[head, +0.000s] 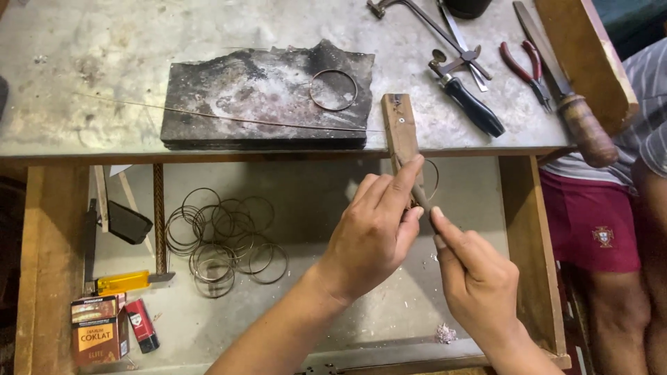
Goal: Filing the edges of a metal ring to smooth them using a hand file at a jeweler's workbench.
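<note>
The right hand (479, 271) pinches a thin tool, while the left hand's (375, 229) grip closes on a wire ring (432, 179) against the wooden peg (400, 132).

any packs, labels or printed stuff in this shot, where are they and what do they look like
Brown and gold box: bottom left corner of the open drawer, rectangular, printed front.
Red lighter: right beside the box, slim, red with a black end and a small label.
Emblem: on the red shorts of a person seated at the right, small and round.
No screens or signs.
</note>
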